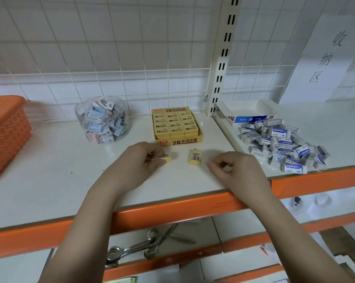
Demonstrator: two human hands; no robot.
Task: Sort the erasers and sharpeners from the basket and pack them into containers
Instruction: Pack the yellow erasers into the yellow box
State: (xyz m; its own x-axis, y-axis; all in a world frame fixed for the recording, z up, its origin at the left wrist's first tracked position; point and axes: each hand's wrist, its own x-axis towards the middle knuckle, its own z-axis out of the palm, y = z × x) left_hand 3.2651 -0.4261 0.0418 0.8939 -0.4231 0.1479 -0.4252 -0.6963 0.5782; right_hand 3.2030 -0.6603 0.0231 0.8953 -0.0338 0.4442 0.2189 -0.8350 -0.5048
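On the white shelf, my left hand (141, 159) grips a yellow eraser (168, 158) that lies in front of the yellow 2B eraser box (179, 141). The box is filled with rows of yellow erasers. A second yellow eraser (195, 156) lies free between my hands, barcode up. My right hand (236, 170) rests on the shelf just right of it, fingers loosely curled and holding nothing. A clear round jar (102, 119) of pastel sharpeners stands at the left. The orange basket (6, 133) sits at the far left edge.
A pile of white-and-blue erasers (282, 144) lies on the right shelf section, with an open white-and-blue carton (248, 113) behind it. A slotted metal upright (221, 64) divides the sections. The orange shelf edge (172, 209) runs below my wrists; spoons (131, 250) lie on the lower shelf.
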